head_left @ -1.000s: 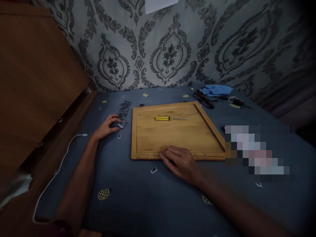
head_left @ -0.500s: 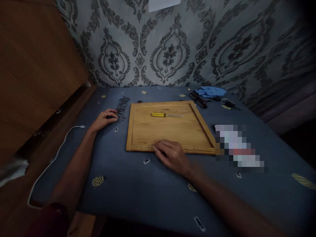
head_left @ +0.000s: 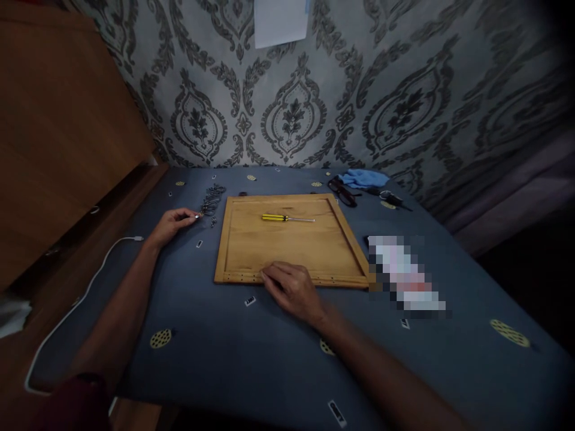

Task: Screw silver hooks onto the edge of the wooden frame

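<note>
Lying on the blue cloth (head_left: pixel 215 353), the framed wooden panel (head_left: pixel 291 245) is carrying a yellow-handled screwdriver (head_left: pixel 275 218); the right hand (head_left: pixel 293 291) is resting at the panel's near edge, its grip unclear; the left hand (head_left: pixel 171 227) is pinching a small metal piece (head_left: pixel 196 216).

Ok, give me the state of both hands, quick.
Left hand: closed, pinching a small shiny piece.
Right hand: curled at the wooden board's near edge; whether it holds anything cannot be told.
</note>
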Demonstrator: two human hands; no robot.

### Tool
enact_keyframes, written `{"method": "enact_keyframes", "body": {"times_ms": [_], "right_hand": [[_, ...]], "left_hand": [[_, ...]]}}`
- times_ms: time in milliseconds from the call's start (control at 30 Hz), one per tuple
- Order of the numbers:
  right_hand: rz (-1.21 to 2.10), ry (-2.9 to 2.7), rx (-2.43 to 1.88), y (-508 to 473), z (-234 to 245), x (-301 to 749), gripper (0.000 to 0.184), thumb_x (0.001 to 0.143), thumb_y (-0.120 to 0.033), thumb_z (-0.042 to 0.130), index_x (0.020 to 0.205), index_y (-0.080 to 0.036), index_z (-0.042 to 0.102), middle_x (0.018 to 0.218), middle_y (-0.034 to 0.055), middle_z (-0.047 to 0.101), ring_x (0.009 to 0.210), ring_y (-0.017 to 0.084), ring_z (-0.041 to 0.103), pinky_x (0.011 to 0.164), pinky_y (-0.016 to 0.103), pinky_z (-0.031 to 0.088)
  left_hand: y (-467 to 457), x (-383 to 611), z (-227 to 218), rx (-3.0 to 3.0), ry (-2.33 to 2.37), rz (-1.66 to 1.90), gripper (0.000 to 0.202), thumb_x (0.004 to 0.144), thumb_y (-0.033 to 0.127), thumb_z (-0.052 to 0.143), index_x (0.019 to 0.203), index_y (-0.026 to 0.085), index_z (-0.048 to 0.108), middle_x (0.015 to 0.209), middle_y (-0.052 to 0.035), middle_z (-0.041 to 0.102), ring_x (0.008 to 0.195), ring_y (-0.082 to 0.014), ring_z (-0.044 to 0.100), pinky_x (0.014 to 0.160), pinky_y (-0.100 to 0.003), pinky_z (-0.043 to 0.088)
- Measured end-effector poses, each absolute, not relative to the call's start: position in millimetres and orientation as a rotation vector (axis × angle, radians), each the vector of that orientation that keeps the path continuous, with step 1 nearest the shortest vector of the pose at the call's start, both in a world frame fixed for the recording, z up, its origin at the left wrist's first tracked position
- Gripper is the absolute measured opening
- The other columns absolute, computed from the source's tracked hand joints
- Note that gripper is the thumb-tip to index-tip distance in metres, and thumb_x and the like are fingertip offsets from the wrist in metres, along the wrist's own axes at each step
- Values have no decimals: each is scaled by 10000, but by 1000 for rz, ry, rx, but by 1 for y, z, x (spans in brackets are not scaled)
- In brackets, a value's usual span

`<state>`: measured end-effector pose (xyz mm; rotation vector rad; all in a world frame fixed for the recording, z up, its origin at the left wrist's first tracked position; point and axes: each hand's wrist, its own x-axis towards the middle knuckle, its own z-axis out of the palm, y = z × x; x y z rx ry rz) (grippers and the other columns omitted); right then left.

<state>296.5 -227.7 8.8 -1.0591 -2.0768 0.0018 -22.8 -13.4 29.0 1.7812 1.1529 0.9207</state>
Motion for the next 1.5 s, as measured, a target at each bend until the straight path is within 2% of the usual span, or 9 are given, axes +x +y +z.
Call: {"method": "enact_keyframes", "body": {"times_ms": [333, 633, 733, 867, 967, 1033, 1233, 1333, 1500], "right_hand": [[-24, -2077, -1048, -227, 8, 297, 292, 1060, -198, 449, 851, -184, 652, 750, 44, 694, 679, 149, 641, 647, 260, 435], [48, -2055, -1069, -228, 10, 296, 276, 1044, -194, 469, 867, -185, 680, 739, 41, 688, 675, 147, 626, 638, 259, 431], [119, -2015, -1076, -230, 11, 293, 266, 1038, -210, 495, 866, -187, 696, 733, 40, 695, 663, 146, 637, 632, 254, 450], [216, -1899, -1083, -233, 11, 286, 205, 1035, -229, 522, 1078, -180, 717, 886, 65, 765, 764, 159, 712, 729, 263, 539], [266, -1825, -1087, -236, 13, 281, 275, 1019, -244, 564, 1264, -176, 669, 947, 62, 776, 766, 156, 720, 741, 265, 566], [293, -1810, -1074, -238, 15, 279, 316, 1010, -245, 582, 1312, -178, 651, 945, 54, 772, 749, 149, 713, 720, 256, 569], [358, -1850, -995, -241, 15, 277, 199, 1003, -228, 605, 1160, -188, 721, 971, 67, 785, 858, 161, 741, 794, 268, 576], [406, -1856, -973, -241, 13, 277, 161, 1000, -244, 628, 1111, -197, 734, 1009, 75, 797, 899, 172, 754, 832, 286, 585], [504, -1858, -966, -239, 11, 277, 152, 1003, -271, 629, 1058, -208, 757, 956, 59, 798, 849, 169, 757, 800, 279, 590]], "left_hand": [[-21, -15, 37, 1735, 1189, 900, 624, 530, 720, 888, 797, 177, 736, 1045, -114, 796, 992, -263, 699, 985, -400, 520], [-35, 2, 65, 1768, 1063, 915, 511, 624, 604, 892, 822, 164, 724, 851, -49, 750, 805, -179, 661, 809, -296, 518], [-54, 24, 76, 1795, 930, 832, 418, 700, 516, 875, 873, 161, 739, 887, -43, 738, 796, -158, 655, 800, -283, 521], [-94, 56, 76, 1813, 744, 633, 353, 698, 438, 885, 833, 144, 744, 861, -43, 719, 772, -147, 638, 743, -262, 511], [-120, 69, 70, 1805, 644, 526, 314, 743, 405, 854, 856, 139, 732, 853, -34, 698, 796, -137, 623, 752, -249, 497], [-131, 73, 67, 1790, 600, 467, 307, 767, 392, 838, 866, 136, 700, 823, -19, 669, 763, -123, 602, 717, -236, 483], [-143, 77, 61, 1686, 535, 418, 397, 766, 377, 855, 912, 166, 552, 903, -7, 634, 798, -115, 600, 710, -218, 477], [-145, 78, 60, 1637, 515, 413, 402, 758, 345, 866, 928, 166, 548, 922, -4, 620, 824, -114, 603, 736, -223, 488], [-144, 77, 60, 1593, 478, 369, 332, 791, 260, 838, 951, 156, 566, 939, -20, 656, 849, -114, 625, 762, -230, 497]]}}
